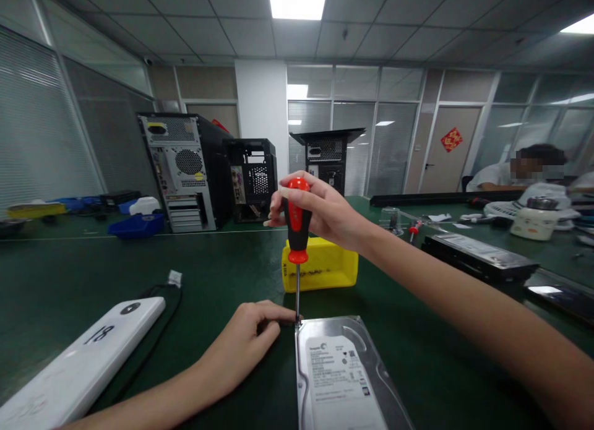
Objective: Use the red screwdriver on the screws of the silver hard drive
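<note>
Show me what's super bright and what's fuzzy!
Head view: the ceiling light is washed out to plain white; the glass wall shows white reflections; the tiniest print on the hard drive is too fuzzy to read; the screwdriver looks fairly sharp.

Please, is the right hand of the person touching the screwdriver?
Touching: the head view shows the right hand gripping the screwdriver near its top, thumb across the handle.

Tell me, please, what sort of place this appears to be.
Probably a computer repair workshop: computer cases stand on the green bench, with a hard drive and screwdriver nearer the camera.
</note>
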A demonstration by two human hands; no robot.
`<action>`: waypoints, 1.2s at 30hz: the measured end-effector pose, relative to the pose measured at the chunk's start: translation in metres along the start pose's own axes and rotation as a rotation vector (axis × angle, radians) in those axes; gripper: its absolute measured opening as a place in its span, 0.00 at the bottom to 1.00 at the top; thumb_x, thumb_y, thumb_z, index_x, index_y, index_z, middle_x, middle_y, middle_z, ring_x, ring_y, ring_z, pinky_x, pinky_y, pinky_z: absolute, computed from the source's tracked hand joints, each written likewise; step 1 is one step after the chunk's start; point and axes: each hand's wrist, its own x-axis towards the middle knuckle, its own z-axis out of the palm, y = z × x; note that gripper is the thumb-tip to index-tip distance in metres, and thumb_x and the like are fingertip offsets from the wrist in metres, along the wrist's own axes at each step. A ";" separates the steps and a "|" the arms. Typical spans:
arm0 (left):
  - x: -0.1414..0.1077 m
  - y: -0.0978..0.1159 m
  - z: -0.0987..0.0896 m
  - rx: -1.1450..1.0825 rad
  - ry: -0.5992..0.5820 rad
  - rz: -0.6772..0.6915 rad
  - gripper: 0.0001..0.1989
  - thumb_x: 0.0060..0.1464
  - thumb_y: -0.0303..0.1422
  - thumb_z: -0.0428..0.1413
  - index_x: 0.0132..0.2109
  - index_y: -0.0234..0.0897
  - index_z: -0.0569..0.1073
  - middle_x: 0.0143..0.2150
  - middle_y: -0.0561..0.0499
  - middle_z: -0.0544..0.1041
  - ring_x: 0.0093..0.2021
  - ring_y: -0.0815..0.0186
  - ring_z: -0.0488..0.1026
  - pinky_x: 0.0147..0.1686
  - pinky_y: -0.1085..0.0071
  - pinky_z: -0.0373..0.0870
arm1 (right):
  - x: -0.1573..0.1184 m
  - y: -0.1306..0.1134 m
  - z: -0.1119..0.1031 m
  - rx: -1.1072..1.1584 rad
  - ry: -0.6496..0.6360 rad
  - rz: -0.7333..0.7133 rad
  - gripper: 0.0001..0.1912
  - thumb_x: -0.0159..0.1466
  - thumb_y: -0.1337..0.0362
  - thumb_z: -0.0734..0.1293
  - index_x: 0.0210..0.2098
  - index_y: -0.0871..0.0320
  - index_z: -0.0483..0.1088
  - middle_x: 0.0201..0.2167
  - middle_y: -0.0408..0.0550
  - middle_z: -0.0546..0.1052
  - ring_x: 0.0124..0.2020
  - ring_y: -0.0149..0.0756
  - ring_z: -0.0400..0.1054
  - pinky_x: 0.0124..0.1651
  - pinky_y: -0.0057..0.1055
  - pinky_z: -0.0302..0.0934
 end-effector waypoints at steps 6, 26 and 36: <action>0.000 0.002 -0.001 -0.002 -0.001 -0.004 0.19 0.49 0.24 0.45 0.43 0.37 0.77 0.42 0.51 0.78 0.45 0.63 0.73 0.48 0.69 0.65 | 0.002 0.008 0.006 0.038 0.044 -0.008 0.08 0.61 0.61 0.63 0.39 0.54 0.62 0.28 0.39 0.66 0.28 0.26 0.63 0.36 0.29 0.66; 0.000 0.002 -0.002 -0.005 -0.023 -0.002 0.20 0.51 0.24 0.45 0.47 0.39 0.75 0.47 0.52 0.76 0.48 0.63 0.71 0.50 0.69 0.63 | 0.002 0.010 0.015 -0.155 0.042 -0.054 0.16 0.57 0.64 0.67 0.43 0.51 0.60 0.33 0.39 0.65 0.30 0.26 0.64 0.33 0.25 0.66; 0.001 -0.001 0.003 -0.095 0.018 -0.001 0.20 0.56 0.35 0.50 0.54 0.34 0.70 0.39 0.51 0.80 0.39 0.62 0.75 0.40 0.71 0.70 | 0.002 0.008 0.021 -0.178 0.002 -0.035 0.15 0.61 0.64 0.64 0.46 0.51 0.60 0.32 0.40 0.65 0.31 0.27 0.63 0.35 0.24 0.65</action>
